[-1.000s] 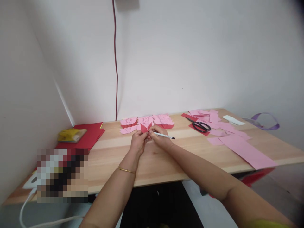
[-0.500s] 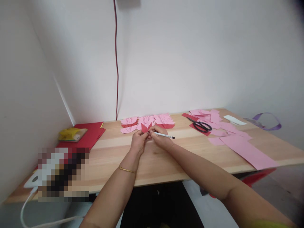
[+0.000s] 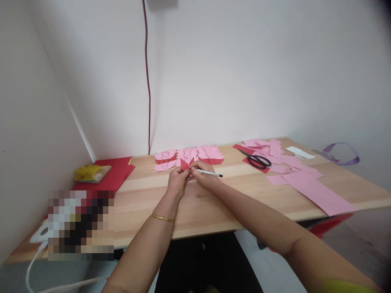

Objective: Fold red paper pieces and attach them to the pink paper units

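My left hand (image 3: 178, 180) is closed on a small folded red paper (image 3: 185, 164), its two pointed tips standing up above my fingers. Close against it, my right hand (image 3: 205, 174) is closed around a white pencil (image 3: 208, 173) with a dark end that points to the right. The fingers of both hands meet at the base of the red paper, so its lower part is hidden. Just behind my hands, rows of folded pink paper pieces (image 3: 210, 152) and a few red ones lie on the wooden table (image 3: 146, 203).
Black-handled scissors (image 3: 258, 161) rest on red and pink scraps at the right, near a long pink paper strip (image 3: 320, 193). Red sheets (image 3: 120, 173) with a yellow packet (image 3: 88, 173) lie at the left. A pixelated area covers the front left. A purple band (image 3: 354, 154) is beyond the right edge.
The view has shifted very slightly. Both hands keep the same hold on the red paper and pencil, with hardly any movement.
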A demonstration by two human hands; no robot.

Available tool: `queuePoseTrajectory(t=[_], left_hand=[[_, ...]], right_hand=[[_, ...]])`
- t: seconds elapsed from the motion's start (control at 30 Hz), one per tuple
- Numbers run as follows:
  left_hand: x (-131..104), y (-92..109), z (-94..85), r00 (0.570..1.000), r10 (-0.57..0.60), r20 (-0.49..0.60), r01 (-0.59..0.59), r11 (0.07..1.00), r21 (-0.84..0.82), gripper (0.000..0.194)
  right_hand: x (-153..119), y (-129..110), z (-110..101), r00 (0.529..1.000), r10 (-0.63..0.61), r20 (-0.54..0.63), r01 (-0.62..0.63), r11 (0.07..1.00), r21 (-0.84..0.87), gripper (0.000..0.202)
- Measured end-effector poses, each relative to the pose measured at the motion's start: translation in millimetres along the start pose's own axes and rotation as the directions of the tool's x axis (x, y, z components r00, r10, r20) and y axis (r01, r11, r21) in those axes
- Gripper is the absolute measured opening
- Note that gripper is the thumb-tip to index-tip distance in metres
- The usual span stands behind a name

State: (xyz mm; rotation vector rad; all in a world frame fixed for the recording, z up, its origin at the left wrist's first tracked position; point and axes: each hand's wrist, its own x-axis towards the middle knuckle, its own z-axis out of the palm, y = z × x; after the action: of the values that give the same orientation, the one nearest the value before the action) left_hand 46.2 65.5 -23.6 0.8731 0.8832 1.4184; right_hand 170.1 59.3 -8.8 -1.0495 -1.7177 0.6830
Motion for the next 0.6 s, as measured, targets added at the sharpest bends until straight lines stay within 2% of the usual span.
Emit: queuePoseTrajectory(t=[0.37,0.6], left_hand=[[1.1,-1.1,-2.0,1.0,0.003,-0.003,-0.003,1.0,0.012,0.023],[0.0,1.0,-1.2,1.0,-0.025,0.006,0.025,0.999,-0.029,0.025]], right_hand=[[-0.5,2.9,0.2,1.0,-0.005,0.011,0.005,1.0,0.015,0.013],[-1.7,6.0,-0.3,0.999,-0.006,-0.05,0.007,1.0,0.018,0.013]])
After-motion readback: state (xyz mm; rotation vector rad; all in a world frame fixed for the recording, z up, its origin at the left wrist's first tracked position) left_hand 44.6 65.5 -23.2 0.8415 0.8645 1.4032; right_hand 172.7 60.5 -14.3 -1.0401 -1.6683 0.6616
